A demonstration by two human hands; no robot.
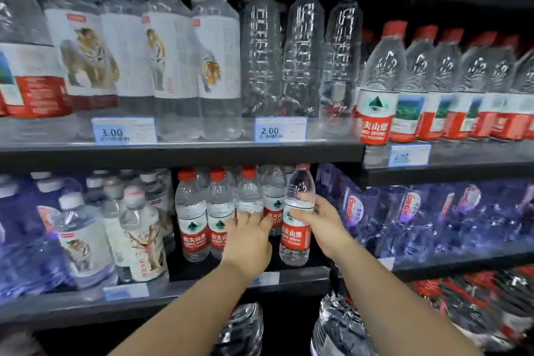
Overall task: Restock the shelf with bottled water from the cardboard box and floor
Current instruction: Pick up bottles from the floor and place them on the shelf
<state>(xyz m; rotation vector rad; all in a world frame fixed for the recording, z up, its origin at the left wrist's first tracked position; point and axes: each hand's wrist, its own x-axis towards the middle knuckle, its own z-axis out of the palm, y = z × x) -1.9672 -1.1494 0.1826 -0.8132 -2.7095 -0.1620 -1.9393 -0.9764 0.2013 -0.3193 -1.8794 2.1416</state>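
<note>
In the head view, both bare forearms rose from the bottom edge toward the middle shelf (303, 273). The left hand (248, 235), at about 6 o'clock from the centre of the picture, showed its back to the camera. Its fingers were straight and a little spread, and the tips touched the front of the row of red-capped bottles (192, 220). They held nothing.

The right hand (320, 224) was at about 5 o'clock, with the wrist bent inward. Its thumb and fingers were curled round the middle of one bottle (296, 222), just above the red label. This bottle was at 3 o'clock of the left hand, at the right end of the row, and its neck leaned slightly to 1 o'clock.

The left hand covered the lower part of the bottle it touched. The cap of the held bottle was partly cut by the upper shelf board (185, 153). I could not tell if its base stood on the shelf or hung just above it. The left wrist hid half of a price tag (268, 279). At 6 o'clock, the wrapped packs (338, 326) were dark and blurred.
</note>
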